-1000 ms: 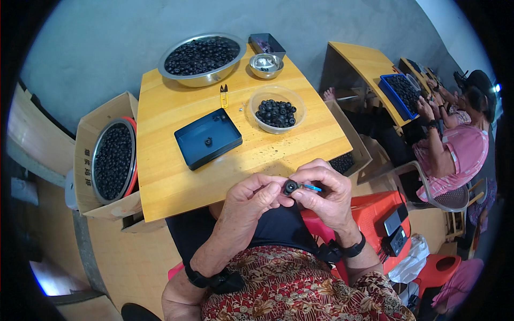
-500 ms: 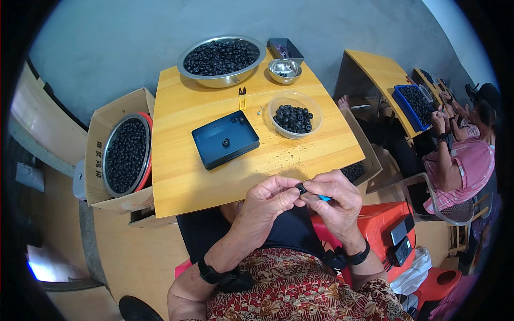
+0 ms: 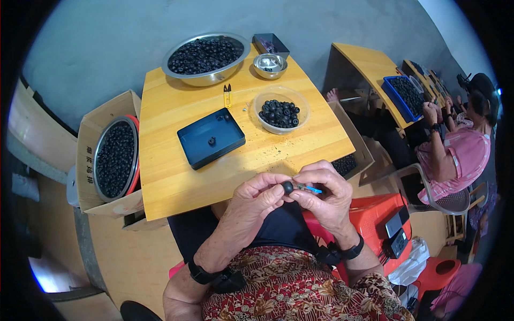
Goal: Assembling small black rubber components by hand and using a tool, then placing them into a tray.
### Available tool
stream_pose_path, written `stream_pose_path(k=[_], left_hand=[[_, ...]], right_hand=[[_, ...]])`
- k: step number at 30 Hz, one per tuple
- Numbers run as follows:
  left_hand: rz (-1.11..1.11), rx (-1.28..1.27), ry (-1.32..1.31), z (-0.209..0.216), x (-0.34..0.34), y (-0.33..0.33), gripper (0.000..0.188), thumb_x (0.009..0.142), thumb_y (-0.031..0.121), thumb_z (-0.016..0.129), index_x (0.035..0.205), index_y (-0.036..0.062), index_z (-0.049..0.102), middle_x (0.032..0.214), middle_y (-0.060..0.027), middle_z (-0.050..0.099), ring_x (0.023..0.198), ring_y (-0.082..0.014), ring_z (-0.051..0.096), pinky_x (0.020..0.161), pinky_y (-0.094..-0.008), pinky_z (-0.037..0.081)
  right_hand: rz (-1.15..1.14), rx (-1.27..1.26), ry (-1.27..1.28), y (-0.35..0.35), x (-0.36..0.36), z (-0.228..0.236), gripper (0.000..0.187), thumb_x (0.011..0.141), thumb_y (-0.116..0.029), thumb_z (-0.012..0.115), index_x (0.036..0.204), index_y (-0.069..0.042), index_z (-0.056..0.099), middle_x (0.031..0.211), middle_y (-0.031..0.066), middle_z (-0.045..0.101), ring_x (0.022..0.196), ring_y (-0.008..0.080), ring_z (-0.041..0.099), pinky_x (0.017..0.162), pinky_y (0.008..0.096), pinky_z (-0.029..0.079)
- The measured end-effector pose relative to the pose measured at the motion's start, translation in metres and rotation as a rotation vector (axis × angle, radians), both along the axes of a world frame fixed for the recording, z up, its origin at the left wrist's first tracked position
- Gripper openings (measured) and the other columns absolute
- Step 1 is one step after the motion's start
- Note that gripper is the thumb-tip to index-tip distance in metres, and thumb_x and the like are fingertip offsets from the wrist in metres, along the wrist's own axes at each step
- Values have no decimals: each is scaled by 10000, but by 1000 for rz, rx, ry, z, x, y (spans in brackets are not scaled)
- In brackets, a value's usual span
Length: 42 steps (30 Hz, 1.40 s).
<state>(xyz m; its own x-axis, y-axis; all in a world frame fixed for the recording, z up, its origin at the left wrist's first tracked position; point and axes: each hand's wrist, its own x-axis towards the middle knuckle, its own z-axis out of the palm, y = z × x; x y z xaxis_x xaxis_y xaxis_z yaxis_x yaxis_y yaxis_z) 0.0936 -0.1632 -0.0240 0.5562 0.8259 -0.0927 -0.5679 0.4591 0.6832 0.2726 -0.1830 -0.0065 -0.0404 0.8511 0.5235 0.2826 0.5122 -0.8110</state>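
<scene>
In front of the table edge, my left hand [image 3: 258, 199] pinches a small round black part [image 3: 288, 187] between thumb and fingertips. My right hand [image 3: 327, 199] is closed round a small blue-handled tool [image 3: 313, 189], its tip close beside the part; whether they touch I cannot tell. Beyond my hands, a dark blue tray [image 3: 226, 138] holds a few black parts. To its right stands a clear plastic bowl [image 3: 303, 116] of similar black ring-shaped parts. Yellow-handled snips [image 3: 227, 98] lie behind the tray, blades pointing away.
A metal basin [image 3: 209, 81] heaped with black parts stands at the table's back, beside small metal bowls [image 3: 271, 74] and a dark box [image 3: 279, 51]. Left, a cardboard box [image 3: 85, 187] holds another full basin. A red stool [image 3: 369, 216] is at right; a person [image 3: 455, 155] works beyond.
The view has shifted, so the table sits further left. The black part has turned and shows more of its round side in my left fingers. The blue tool has drawn slightly away.
</scene>
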Motion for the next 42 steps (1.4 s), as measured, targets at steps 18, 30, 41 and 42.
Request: stream_pose_path(k=[18,30,41,42], left_hand=[[20,-11,5,6,1,-2,201,934,56,582,1126,-4,584,1029,-72,634,933,-141,618,875,-283,504],[56,-74,189,4,-13,19,163,942,76,577,1094,25,601,1007,-51,637,991,-158,635,894,-314,506],[281,556,936,4,-82,118,228,867,51,642,1090,8,642,932,-69,677,859,-112,624,798,-257,498],[324,631,1134,-8,-88,127,216,845,41,649,1060,20,661,894,-64,670,819,-117,622,770,-258,496]], right_hand=[[-143,428,-441,-7,-5,3,415,589,20,719,997,-57,716,873,63,631,699,212,581,612,320,482],[-6,339,-497,24,-6,20,402,608,-12,733,1006,-34,679,908,105,636,754,266,609,644,350,499],[-255,343,-386,113,9,13,239,730,-6,734,953,1,646,887,134,640,797,272,637,678,343,515],[-253,349,-383,119,11,6,239,730,-6,734,953,1,646,887,134,640,797,272,637,678,343,515]])
